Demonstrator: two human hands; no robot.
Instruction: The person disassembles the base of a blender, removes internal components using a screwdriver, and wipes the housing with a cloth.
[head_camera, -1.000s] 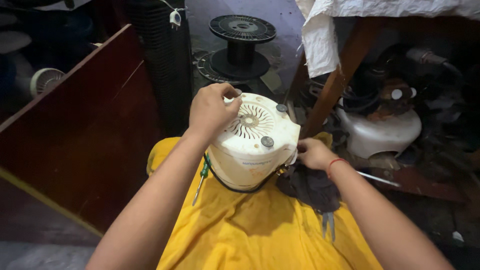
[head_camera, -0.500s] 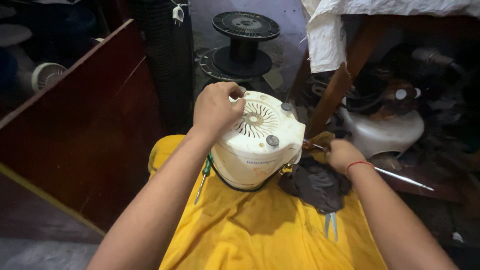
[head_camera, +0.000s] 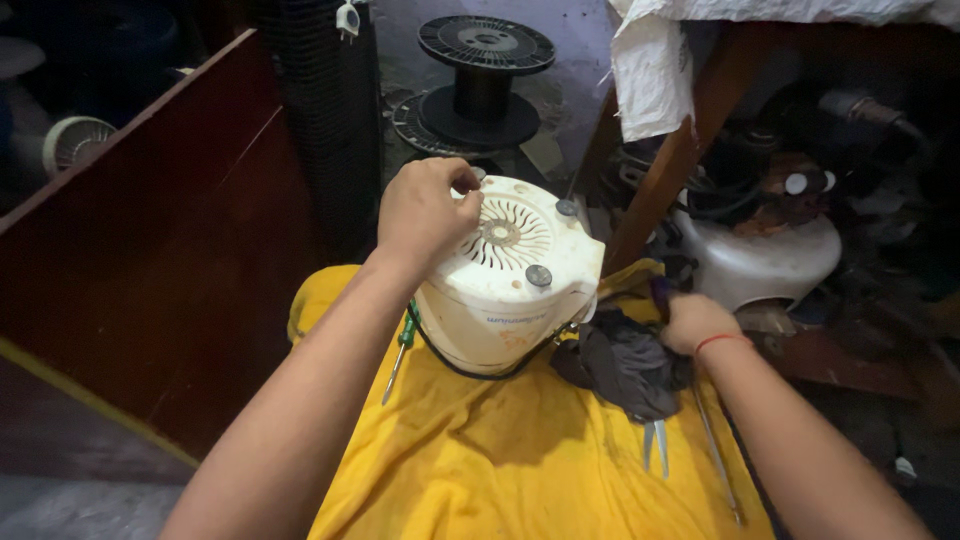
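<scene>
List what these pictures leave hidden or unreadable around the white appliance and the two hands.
- Left hand, head view: its fingertips curl at the rim of the white appliance; what they pinch is hidden.
- Right hand: its fingers are buried in the dark rag, so its grip cannot be told.
- Green-handled screwdriver: partly covered by the left forearm.
- Appliance's lower part: sunk into the yellow cloth.

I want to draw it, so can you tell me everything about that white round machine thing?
The white appliance body looks like grubby plastic, with rounded corners. It is tipped up on the yellow cloth, its underside facing up. That face has a sunburst of vent slots and round grey feet at the corners. A dark cord loops round its lower edge. The left hand grips its top rim; a dark rag lies beside it.
</scene>
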